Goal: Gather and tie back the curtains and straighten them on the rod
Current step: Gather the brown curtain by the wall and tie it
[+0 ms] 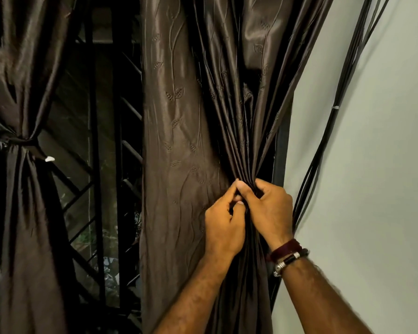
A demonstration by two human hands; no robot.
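Right of centre, dark brown curtain (179, 141), satin sheen, stitched leaf pattern, hanging before a barred window (101, 165). Outer edge pulled into tight pleats converging on a single bunch. Both hands side by side and touching at that bunch: right hand (270, 208) curled round the gathered pleats, left hand (223, 225) pinching the fabric just beside it, thumb tips meeting. Below the grip, folds falling straight down between the forearms. Flat, creased panel left loose on the window side. Bracelets (287, 256) on the right wrist, one dark red, one black with silver beads. Far left, second curtain (22, 92) already cinched at mid-height by a dark tie (19, 141), small white tag beside it. Right of the hands, bundle of black cables (343, 116) running up a pale wall (384, 165). Rod out of view.
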